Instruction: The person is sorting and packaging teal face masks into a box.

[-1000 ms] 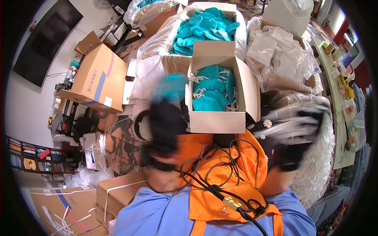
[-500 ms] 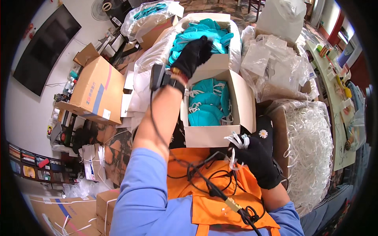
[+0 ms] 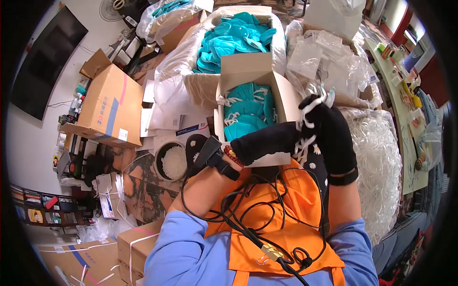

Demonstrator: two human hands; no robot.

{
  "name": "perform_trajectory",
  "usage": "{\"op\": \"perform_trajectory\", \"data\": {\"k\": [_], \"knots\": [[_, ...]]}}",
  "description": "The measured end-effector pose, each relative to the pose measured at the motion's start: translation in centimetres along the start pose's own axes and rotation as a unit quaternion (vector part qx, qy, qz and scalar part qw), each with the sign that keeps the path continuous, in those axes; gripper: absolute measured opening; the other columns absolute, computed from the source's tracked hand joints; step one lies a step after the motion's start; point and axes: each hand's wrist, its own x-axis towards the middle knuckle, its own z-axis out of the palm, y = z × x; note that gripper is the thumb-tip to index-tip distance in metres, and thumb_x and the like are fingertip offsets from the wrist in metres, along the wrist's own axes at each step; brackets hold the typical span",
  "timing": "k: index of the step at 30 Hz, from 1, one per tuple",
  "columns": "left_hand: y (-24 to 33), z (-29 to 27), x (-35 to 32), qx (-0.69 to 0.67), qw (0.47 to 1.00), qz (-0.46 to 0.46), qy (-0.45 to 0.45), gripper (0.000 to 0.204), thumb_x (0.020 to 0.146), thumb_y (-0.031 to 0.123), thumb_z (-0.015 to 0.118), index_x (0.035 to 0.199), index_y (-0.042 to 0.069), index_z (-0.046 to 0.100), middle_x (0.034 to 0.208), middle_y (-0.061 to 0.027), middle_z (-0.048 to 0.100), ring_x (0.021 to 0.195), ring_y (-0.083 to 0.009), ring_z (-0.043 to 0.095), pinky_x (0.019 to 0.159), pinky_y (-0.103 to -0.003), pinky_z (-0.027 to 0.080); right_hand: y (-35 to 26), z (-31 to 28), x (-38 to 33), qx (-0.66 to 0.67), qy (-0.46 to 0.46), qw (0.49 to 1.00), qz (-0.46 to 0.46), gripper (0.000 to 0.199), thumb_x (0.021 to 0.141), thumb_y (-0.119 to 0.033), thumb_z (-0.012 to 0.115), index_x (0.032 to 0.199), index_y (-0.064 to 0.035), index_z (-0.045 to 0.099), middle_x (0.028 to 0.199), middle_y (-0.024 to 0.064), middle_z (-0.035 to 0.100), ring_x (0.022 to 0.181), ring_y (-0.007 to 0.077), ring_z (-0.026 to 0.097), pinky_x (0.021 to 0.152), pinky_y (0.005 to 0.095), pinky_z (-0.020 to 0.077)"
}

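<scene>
Both my hands wear black gloves and meet over the right edge of an open white carton. My right hand is raised and closed round a bunch of white elastic straps, whose loops stick out at the fingertips. My left hand reaches across the carton's front, with its fingertips closed at the same straps; some strands hang below them. Teal face masks with white straps lie stacked inside the carton. Beyond it, a plastic-lined box holds a heap of loose teal mask pieces.
On the right stand a box of white strap strands and a box of clear plastic bags. A bowl of white bits sits at left, near a brown carton. Black cables cross my orange apron.
My left hand has come back from the mask heap to the right hand. My right hand has risen with its straps. The view has shifted slightly.
</scene>
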Motion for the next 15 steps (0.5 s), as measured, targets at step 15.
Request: {"op": "perform_trajectory", "data": {"k": [15], "knots": [[-0.7, 1.3, -2.4, -0.043, 0.997, -0.019, 0.067, 0.029, 0.093, 0.011, 0.059, 0.12, 0.001, 0.056, 0.101, -0.0066, 0.064, 0.09, -0.0201, 0.065, 0.081, -0.033, 0.056, -1.8, 1.4, -0.6, -0.387, -0.07, 0.893, -0.219, 0.028, 0.077, -0.007, 0.072, 0.103, 0.001, 0.064, 0.088, 0.0153, 0.069, 0.082, 0.0181, 0.068, 0.074, 0.0331, 0.0519]]}}
